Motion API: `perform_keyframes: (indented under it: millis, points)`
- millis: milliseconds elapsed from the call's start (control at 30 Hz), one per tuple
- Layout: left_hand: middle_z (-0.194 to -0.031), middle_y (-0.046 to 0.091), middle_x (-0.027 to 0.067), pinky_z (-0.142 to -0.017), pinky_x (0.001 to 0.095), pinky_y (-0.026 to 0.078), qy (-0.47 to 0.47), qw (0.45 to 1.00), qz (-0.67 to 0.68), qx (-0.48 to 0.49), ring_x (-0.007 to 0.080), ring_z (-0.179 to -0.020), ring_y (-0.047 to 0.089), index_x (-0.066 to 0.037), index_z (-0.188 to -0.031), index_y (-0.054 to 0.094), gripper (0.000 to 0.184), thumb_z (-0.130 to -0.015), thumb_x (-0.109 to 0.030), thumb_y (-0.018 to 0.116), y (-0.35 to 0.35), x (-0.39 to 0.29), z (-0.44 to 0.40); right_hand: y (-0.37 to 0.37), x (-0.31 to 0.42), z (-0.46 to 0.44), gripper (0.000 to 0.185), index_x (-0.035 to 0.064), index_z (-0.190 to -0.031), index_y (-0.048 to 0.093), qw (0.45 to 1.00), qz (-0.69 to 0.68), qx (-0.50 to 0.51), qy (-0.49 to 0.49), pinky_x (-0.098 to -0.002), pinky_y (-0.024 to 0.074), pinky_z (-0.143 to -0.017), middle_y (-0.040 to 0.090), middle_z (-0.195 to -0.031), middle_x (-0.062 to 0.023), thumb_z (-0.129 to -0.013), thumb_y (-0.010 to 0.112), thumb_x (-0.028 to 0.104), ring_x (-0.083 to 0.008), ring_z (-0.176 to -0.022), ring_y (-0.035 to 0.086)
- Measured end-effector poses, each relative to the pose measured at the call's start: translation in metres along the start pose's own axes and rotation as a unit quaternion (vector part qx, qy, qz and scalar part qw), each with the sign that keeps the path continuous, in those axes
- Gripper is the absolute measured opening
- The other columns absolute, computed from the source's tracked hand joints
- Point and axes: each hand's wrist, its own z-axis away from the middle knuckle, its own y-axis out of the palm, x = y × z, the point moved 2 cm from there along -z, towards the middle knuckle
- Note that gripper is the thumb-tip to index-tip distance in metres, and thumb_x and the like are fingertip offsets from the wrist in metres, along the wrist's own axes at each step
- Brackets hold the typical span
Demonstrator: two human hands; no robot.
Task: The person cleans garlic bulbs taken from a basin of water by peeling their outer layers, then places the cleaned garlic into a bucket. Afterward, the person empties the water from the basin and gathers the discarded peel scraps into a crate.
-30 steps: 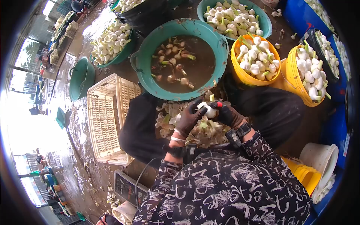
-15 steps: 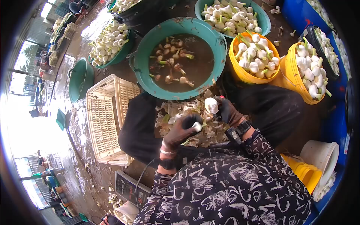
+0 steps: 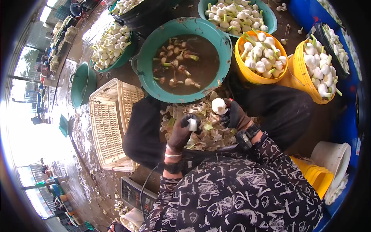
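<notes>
A white garlic bulb [image 3: 219, 106] is gripped in the gloved fingers of my right hand [image 3: 236, 116], its round face towards my left side. My left hand [image 3: 181, 133], in a dark glove, is closed with curled fingers, a little apart from the bulb. A small white piece [image 3: 192, 124] shows at its thumb; whether it is a thumb cover or something held, I cannot tell. Beneath both hands, between my knees, lies a heap of garlic skins and leaf scraps [image 3: 210, 135]. Beyond them stands a green basin [image 3: 141, 79] of brown water with several unpeeled garlic bulbs.
Two yellow buckets [image 3: 241, 71] of white garlic stand at the right. Green tubs [image 3: 201, 15] of garlic are at the back. A cream plastic crate [image 3: 102, 127] rests by my left knee, near a scale [image 3: 133, 193]. Blue bins [image 3: 349, 127] line the right.
My left hand has drawn back to the left, away from the bulb. My right hand still holds the garlic bulb, now turned with its rounder face showing.
</notes>
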Motion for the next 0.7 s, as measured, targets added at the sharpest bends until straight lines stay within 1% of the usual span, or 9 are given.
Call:
perform_keyframes:
  millis: [67,133,267,300,433,533,567,633,700]
  points:
    - [-0.087,0.059,0.0069,-0.065,0.0269,0.050,0.038,0.997,-0.039,-0.063,0.0137,-0.072,0.057,0.002,-0.100,0.055,0.021,-0.083,-0.010,0.060,0.004,0.013,-0.009,-0.001,-0.003,-0.003,0.034,0.0115,-0.074,0.053,0.928,-0.256,-0.015,0.270,-0.0230,0.0306,-0.040,0.044,-0.054,0.0035,-0.089,0.042,0.040,-0.0090,-0.043,0.039]
    - [-0.090,0.060,0.0071,-0.066,0.0256,0.049,0.118,0.969,-0.186,-0.107,0.0119,-0.074,0.056,0.001,-0.103,0.055,0.028,-0.080,-0.011,0.065,0.012,0.015,-0.023,0.006,0.002,-0.001,0.034,0.0137,-0.067,0.049,0.944,-0.195,-0.133,0.229,-0.0242,0.0291,-0.040,0.038,-0.051,0.0047,-0.089,0.044,0.040,-0.0099,-0.042,0.036]
    - [-0.087,0.063,0.0060,-0.069,0.0246,0.048,0.104,0.940,-0.268,-0.180,0.0095,-0.075,0.056,0.002,-0.099,0.058,0.031,-0.075,-0.014,0.071,0.037,0.025,-0.038,0.001,-0.025,0.006,0.028,0.0056,-0.081,0.057,0.981,0.097,-0.157,0.062,-0.0258,0.0350,-0.043,0.047,-0.056,0.0007,-0.090,0.047,0.030,-0.0100,-0.048,0.046]
    - [-0.077,0.065,0.0120,-0.066,0.0289,0.049,0.125,0.928,-0.273,-0.221,0.0169,-0.069,0.062,0.002,-0.090,0.063,0.030,-0.071,-0.019,0.073,0.037,0.029,-0.042,0.002,-0.024,0.009,0.027,0.0031,-0.086,0.059,0.975,0.144,-0.168,0.025,-0.0261,0.0366,-0.044,0.050,-0.058,-0.0006,-0.091,0.047,0.026,-0.0098,-0.050,0.048]
    - [-0.082,0.065,0.0065,-0.066,0.0260,0.048,0.089,0.943,-0.243,-0.210,0.0097,-0.072,0.057,0.002,-0.094,0.061,0.030,-0.072,-0.015,0.072,0.031,0.031,-0.044,0.002,-0.017,0.015,0.025,0.0036,-0.092,0.060,0.960,0.212,-0.140,-0.121,-0.0250,0.0368,-0.045,0.050,-0.061,-0.0014,-0.092,0.045,0.024,-0.0088,-0.052,0.048]
    - [-0.079,0.065,0.0081,-0.066,0.0266,0.048,0.066,0.941,-0.251,-0.216,0.0120,-0.071,0.059,0.002,-0.089,0.063,0.025,-0.071,-0.015,0.070,0.024,0.028,-0.043,0.007,-0.017,0.010,0.028,0.0045,-0.095,0.059,0.994,0.070,-0.084,-0.013,-0.0240,0.0363,-0.045,0.052,-0.064,-0.0021,-0.091,0.046,0.029,-0.0104,-0.054,0.047]
    - [-0.078,0.066,0.0121,-0.066,0.0301,0.049,0.082,0.913,-0.306,-0.258,0.0196,-0.070,0.062,0.000,-0.088,0.064,0.024,-0.070,-0.015,0.068,0.015,0.035,-0.046,0.010,-0.018,0.007,0.030,0.0053,-0.096,0.058,0.984,-0.114,-0.091,0.101,-0.0239,0.0354,-0.044,0.052,-0.065,-0.0019,-0.090,0.046,0.032,-0.0115,-0.053,0.047]
    - [-0.080,0.066,0.0168,-0.068,0.0363,0.050,0.081,0.847,-0.407,-0.332,0.0319,-0.072,0.064,-0.004,-0.086,0.065,0.022,-0.068,-0.017,0.063,-0.010,0.050,-0.051,0.017,-0.007,0.007,0.033,0.0061,-0.097,0.058,0.929,-0.290,-0.092,0.211,-0.0237,0.0344,-0.043,0.052,-0.066,-0.0016,-0.089,0.046,0.036,-0.0126,-0.053,0.047]
    - [-0.080,0.066,0.0164,-0.069,0.0365,0.050,0.055,0.835,-0.458,-0.300,0.0325,-0.073,0.063,-0.006,-0.087,0.065,0.022,-0.068,-0.017,0.063,-0.040,0.066,-0.048,0.022,0.005,0.010,0.038,0.0073,-0.093,0.057,0.837,-0.469,0.101,0.262,-0.0234,0.0323,-0.041,0.052,-0.062,-0.0012,-0.087,0.046,0.043,-0.0141,-0.051,0.046]
